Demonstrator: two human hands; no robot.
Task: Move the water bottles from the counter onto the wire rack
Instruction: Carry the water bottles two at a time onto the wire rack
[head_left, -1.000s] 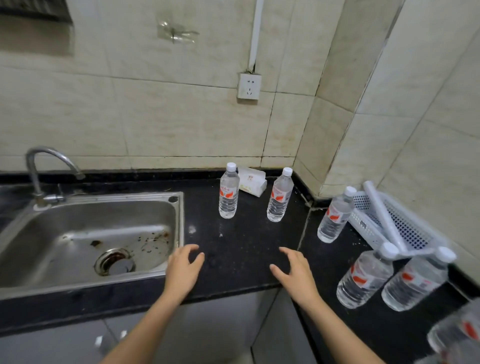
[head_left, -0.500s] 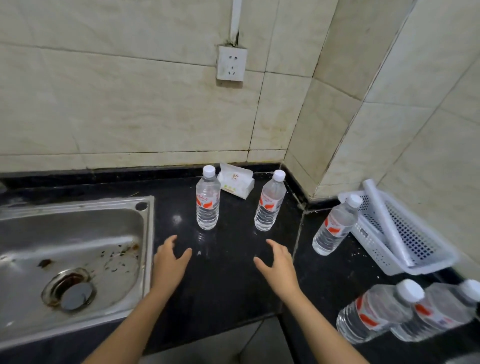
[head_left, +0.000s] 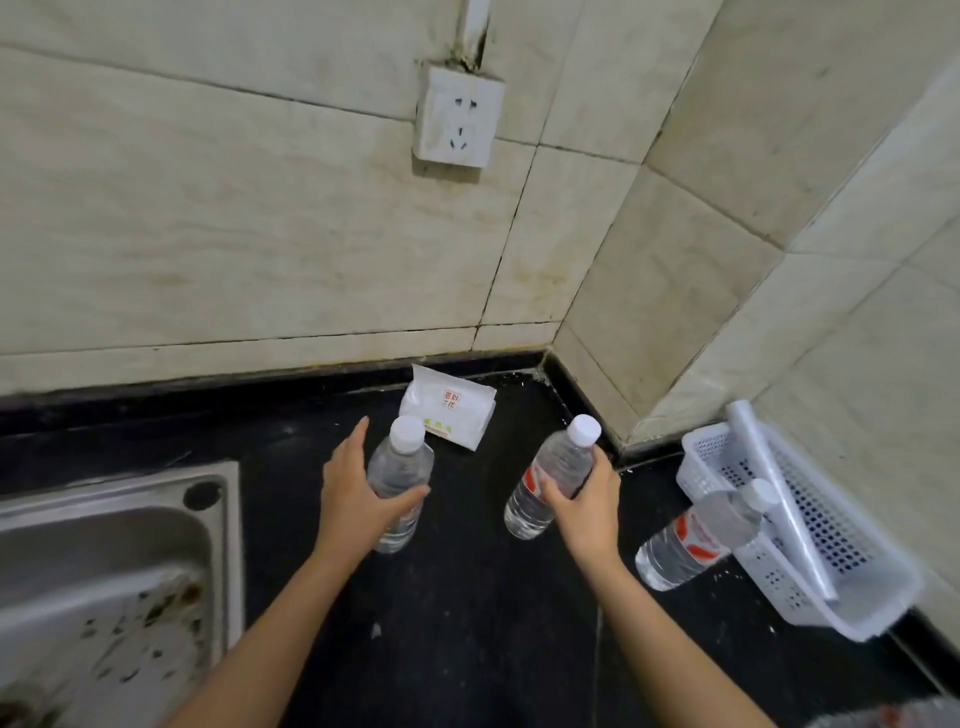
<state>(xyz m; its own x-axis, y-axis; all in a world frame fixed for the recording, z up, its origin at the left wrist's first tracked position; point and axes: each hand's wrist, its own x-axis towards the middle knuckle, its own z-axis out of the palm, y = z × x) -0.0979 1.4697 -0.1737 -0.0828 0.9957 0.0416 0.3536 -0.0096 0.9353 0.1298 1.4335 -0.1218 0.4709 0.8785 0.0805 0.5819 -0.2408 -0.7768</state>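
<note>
- The black counter fills the lower frame, with a steel sink at lower left.
- A white perforated basket sits at the right edge, with the third bottle just in front of it.
- At centre is the left bottle, clear with a white cap; the left hand cups it, thumb across the front.
- The right bottle has a red label; the right hand is wrapped round its middle.
- A tissue pack lies behind them.

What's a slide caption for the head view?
Left hand grips left bottle, right hand grips right bottle, at the black counter beside the sink.
</note>
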